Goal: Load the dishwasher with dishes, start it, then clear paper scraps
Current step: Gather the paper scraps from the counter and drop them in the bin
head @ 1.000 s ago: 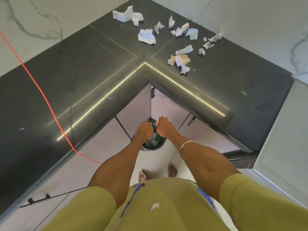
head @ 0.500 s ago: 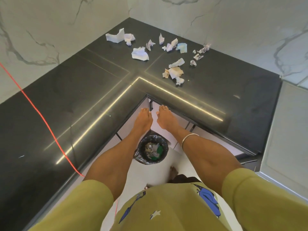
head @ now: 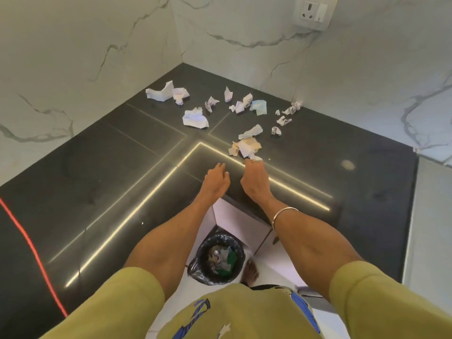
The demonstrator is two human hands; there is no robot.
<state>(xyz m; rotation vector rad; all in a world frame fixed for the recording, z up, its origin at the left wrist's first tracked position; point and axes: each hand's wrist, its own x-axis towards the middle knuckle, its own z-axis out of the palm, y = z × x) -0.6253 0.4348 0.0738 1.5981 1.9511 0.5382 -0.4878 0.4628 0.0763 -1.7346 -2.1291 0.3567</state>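
Head view, one entry per item as we find it.

Countertop [head: 127,167]: black, L-shaped, glossy, running into the inner corner between two marble walls [head: 73,57]; we note bright light strips reflected along its front edges.

Paper scraps [head: 195,118]: white and pale crumpled pieces scattered across the countertop's inner corner, from a larger piece near the left wall to small twists near the right wall. The nearest cluster [head: 247,146] lies just behind the front inner edge.

Right hand [head: 254,179]: reached over the front edge, fingers curled down onto the nearest scrap of that cluster, touching it; whether it is truly pinched we cannot tell. A metal bangle [head: 285,216] sits on the wrist.

Left hand [head: 216,181]: beside the right, above the countertop near the same edge, fingers loosely curled, holding nothing that we can see.

Bin [head: 220,259]: round, lined with a black bag, standing on the white floor below the inner corner, between our forearms; it holds mixed scraps and something green.

Red cable [head: 31,245]: crosses the countertop's left end.

Wall socket [head: 315,12]: on the right wall, top edge of view.

Olive sleeves [head: 115,311] and a bare foot [head: 249,274] beside the bin
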